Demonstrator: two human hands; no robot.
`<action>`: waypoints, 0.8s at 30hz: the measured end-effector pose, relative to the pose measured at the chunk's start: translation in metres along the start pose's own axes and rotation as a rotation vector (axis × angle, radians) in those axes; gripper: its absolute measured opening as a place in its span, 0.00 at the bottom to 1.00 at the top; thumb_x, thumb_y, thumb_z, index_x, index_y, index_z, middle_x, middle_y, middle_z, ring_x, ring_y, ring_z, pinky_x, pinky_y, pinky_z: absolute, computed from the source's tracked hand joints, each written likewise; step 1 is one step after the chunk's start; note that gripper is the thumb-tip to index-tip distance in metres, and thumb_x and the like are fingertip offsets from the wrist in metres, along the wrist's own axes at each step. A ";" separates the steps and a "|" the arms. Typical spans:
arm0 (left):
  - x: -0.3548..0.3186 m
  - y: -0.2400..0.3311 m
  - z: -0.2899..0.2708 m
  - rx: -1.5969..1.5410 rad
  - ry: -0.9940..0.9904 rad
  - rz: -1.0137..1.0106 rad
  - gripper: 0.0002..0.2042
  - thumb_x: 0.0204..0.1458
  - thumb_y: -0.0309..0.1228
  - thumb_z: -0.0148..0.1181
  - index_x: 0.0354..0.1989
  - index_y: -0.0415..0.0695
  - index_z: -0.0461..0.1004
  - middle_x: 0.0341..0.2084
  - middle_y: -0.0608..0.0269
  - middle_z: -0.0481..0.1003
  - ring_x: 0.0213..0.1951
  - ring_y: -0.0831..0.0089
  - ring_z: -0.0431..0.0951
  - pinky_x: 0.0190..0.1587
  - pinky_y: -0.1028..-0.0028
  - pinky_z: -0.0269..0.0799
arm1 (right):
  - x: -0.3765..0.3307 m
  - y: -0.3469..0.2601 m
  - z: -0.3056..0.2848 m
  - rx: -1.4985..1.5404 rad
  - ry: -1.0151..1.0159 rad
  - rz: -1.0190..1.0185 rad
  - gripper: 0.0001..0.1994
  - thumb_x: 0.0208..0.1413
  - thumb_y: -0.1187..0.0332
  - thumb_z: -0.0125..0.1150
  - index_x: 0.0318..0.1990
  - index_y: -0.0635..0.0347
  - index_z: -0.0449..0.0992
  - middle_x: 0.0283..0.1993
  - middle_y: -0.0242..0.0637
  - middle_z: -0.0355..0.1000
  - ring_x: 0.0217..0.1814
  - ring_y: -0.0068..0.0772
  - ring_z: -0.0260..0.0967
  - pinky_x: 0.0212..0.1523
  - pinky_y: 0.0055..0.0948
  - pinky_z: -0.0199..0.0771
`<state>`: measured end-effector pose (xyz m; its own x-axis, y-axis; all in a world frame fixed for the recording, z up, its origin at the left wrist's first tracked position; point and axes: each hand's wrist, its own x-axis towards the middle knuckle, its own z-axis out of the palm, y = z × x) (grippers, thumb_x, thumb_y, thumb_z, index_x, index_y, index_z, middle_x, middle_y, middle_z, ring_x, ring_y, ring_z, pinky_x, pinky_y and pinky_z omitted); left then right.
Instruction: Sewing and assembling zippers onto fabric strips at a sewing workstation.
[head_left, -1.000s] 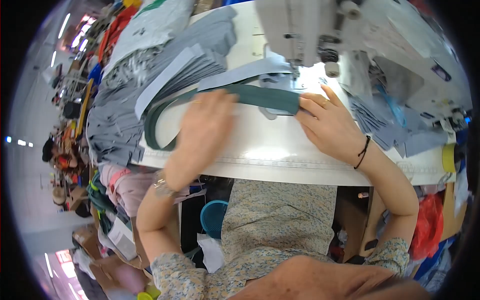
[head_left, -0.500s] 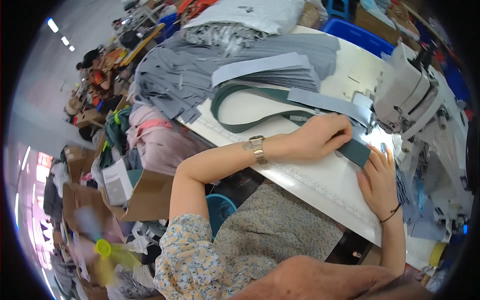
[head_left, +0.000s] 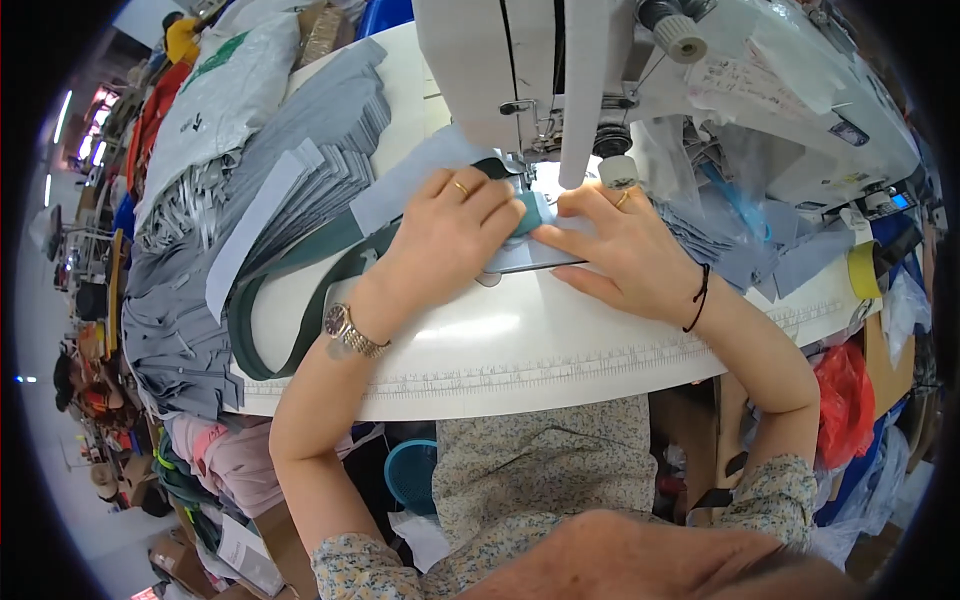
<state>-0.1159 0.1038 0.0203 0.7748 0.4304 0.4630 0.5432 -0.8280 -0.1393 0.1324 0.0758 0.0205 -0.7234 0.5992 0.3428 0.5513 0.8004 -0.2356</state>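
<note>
A long dark-green elastic-looking band (head_left: 240, 325) lies in a loop on the table, its end running up to the needle of a white sewing machine (head_left: 465, 75). My left hand (head_left: 450, 235), with bent fingers pressed together, grips the band just left of the presser foot. My right hand (head_left: 625, 250) is at the right of the needle, thumb and forefinger closed on the band's folded end. A light grey fabric strip (head_left: 385, 190) runs from behind my left hand over the band. My fingers partly cover the band and the stitching spot.
Stacked grey fabric strips (head_left: 300, 190) fan out at the left beside a white plastic sack (head_left: 225, 95). More grey pieces (head_left: 735, 240) lie right of the machine. A printed ruler scale (head_left: 560, 355) follows the table's front edge. A teal basket (head_left: 410, 475) stands below.
The view has swung right, centring the machine. My left hand has moved up to the needle with the band, and my right hand has closed on the band's end there.
</note>
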 end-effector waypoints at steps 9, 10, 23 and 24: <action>-0.001 0.025 -0.008 -0.044 -0.018 -0.092 0.18 0.43 0.28 0.66 0.45 0.41 0.78 0.44 0.60 0.75 0.46 0.61 0.74 0.46 0.62 0.69 | 0.001 -0.004 0.006 0.080 -0.002 0.019 0.17 0.52 0.62 0.67 0.49 0.53 0.78 0.44 0.33 0.65 0.55 0.38 0.62 0.65 0.52 0.55; -0.001 0.025 -0.008 -0.047 -0.018 -0.090 0.18 0.43 0.28 0.66 0.45 0.41 0.78 0.44 0.60 0.75 0.46 0.61 0.74 0.46 0.62 0.69 | 0.000 -0.003 0.006 0.080 -0.002 0.023 0.17 0.52 0.62 0.67 0.49 0.53 0.78 0.44 0.33 0.65 0.55 0.38 0.62 0.65 0.52 0.55; -0.001 0.011 -0.004 0.066 -0.011 0.004 0.14 0.45 0.27 0.62 0.41 0.38 0.78 0.40 0.62 0.77 0.45 0.66 0.73 0.48 0.67 0.68 | 0.009 -0.007 -0.001 0.019 -0.054 0.018 0.19 0.51 0.65 0.67 0.52 0.53 0.76 0.46 0.35 0.65 0.55 0.40 0.63 0.63 0.52 0.56; -0.002 0.009 -0.005 0.097 -0.050 0.050 0.16 0.44 0.27 0.64 0.43 0.38 0.77 0.41 0.62 0.77 0.46 0.67 0.73 0.48 0.67 0.68 | 0.009 -0.008 -0.003 0.002 -0.073 0.051 0.20 0.49 0.67 0.67 0.52 0.54 0.76 0.48 0.38 0.66 0.55 0.41 0.64 0.60 0.47 0.60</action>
<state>-0.1145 0.0931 0.0226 0.8153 0.4091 0.4098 0.5307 -0.8110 -0.2463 0.1222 0.0746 0.0286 -0.7228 0.6389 0.2634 0.5873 0.7688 -0.2530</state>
